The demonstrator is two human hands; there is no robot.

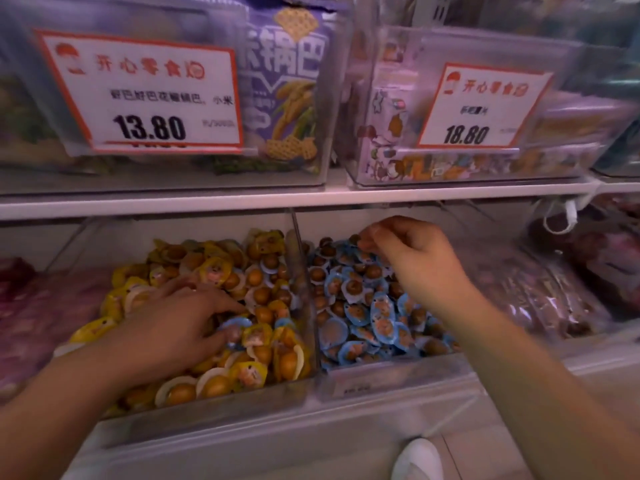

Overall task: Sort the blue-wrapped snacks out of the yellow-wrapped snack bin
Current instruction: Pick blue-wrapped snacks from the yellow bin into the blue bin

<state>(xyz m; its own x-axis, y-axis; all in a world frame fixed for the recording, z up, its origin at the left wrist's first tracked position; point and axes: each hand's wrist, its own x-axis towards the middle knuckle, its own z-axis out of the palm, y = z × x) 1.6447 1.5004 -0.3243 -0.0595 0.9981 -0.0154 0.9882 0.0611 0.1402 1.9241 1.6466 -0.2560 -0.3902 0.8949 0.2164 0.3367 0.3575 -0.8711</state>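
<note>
A clear bin on the lower shelf is heaped with yellow-wrapped snacks. One blue-wrapped snack lies among them near the bin's right side. My left hand reaches into this bin, its fingertips pinching that blue wrapper. To the right, behind a clear divider, a second bin is full of blue-wrapped snacks. My right hand hovers over the back of the blue pile with fingers curled down; whether they pinch a wrapper is hidden.
A white shelf edge runs just above both bins. Clear boxes with price cards 13.80 and 18.80 stand on it. Pink and dark red bagged goods fill the neighbouring bins. A white shoe shows below.
</note>
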